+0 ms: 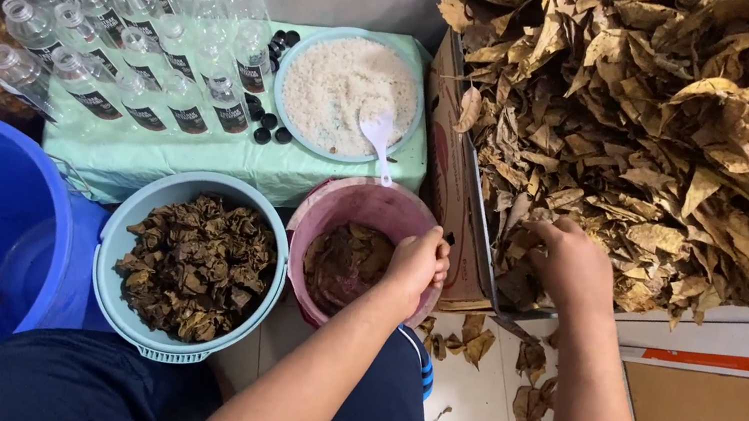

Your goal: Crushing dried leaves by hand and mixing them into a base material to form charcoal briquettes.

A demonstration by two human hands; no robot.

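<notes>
While left hand (419,261) grips pink bucket (334,209) rim, right hand (573,264) fingers curl into dry leaves (654,115).

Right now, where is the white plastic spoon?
The white plastic spoon lies in the round tray of white grains, at its lower right edge, just above the pink bucket and right of the clear bottles.

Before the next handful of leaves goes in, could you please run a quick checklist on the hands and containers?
1. Left hand steadies pink bucket at its rim: ok.
2. Right hand reaches the dry leaf pile: ok.
3. Right grip closed on a leaf: cannot tell.
4. Pink bucket has room: ok.
5. Blue basket has room: not ok, heaped with wet leaves.
6. Floor free of dropped leaves: not ok.
</notes>
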